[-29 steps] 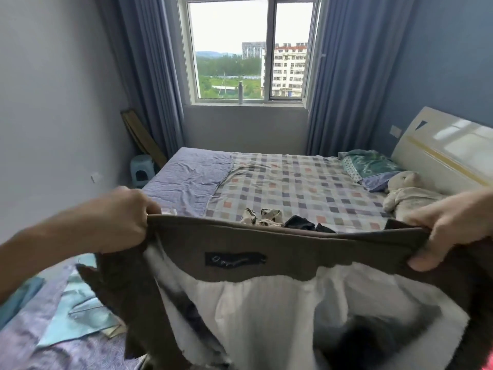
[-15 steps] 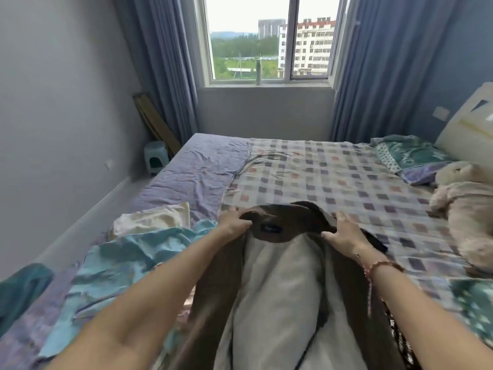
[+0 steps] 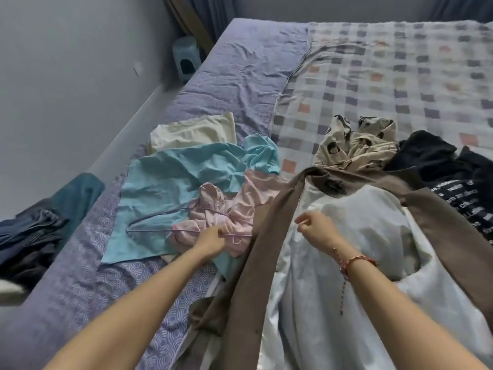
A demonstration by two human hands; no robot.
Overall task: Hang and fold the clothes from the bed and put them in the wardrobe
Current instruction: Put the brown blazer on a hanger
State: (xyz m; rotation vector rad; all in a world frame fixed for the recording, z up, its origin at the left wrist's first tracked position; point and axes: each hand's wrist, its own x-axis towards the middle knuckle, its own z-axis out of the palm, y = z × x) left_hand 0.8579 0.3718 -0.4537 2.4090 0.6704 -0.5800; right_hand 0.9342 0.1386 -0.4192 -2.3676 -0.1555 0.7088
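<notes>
A brown jacket (image 3: 269, 236) lies opened flat on the bed, its white lining (image 3: 360, 236) facing up. My left hand (image 3: 210, 241) reaches left of it and grips a thin purple hanger (image 3: 154, 231) that lies across a teal garment (image 3: 173, 177) and a crumpled pink garment (image 3: 248, 198). My right hand (image 3: 317, 225) hovers over the lining with fingers loosely curled, holding nothing. A cream garment (image 3: 186, 132) lies beyond the teal one. A beige patterned garment (image 3: 354, 145) and black clothes (image 3: 426, 153) sit past the jacket's collar.
The bed has a checked sheet (image 3: 400, 76) and a purple cover (image 3: 240, 76). A black garment with white lettering (image 3: 466, 201) lies at the right. Dark blue clothes (image 3: 32, 231) are piled at the left edge by the wall. A small blue stool (image 3: 185, 57) stands on the floor.
The jacket went from held up by both hands to laid flat on the bed. Both hands let go of its collar; my left hand moved left onto the hanger. The view tilted down.
</notes>
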